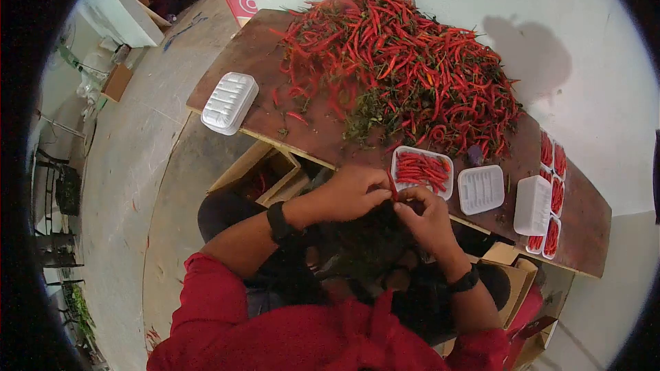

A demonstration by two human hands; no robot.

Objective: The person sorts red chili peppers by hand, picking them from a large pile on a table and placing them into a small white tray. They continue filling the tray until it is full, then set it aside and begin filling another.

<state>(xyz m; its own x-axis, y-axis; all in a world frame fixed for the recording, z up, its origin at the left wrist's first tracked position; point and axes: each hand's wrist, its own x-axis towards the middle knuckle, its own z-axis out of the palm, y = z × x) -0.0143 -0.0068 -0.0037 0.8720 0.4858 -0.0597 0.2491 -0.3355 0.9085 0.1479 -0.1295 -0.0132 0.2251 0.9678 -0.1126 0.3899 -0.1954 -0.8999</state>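
Observation:
Between my two hands, just in front of the table's near edge, is a red chili [392, 185]. My left hand [354, 192] pinches it between thumb and fingers. My right hand [423, 214] closes its fingertips on the chili's lower end. Right beside my hands, a white tray [450, 189] holds a small heap of red chilies [421, 169]. A large pile of red chilies with green stems [426, 62] covers the back of the brown table [265, 48].
An unfilled white tray [481, 189] lies right of the partly filled one. Farther right stand a white tray stack [532, 206] and several chili-filled trays [552, 237]. Another white stack [229, 103] sits at the table's left edge. Cardboard boxes [251, 173] are below the table.

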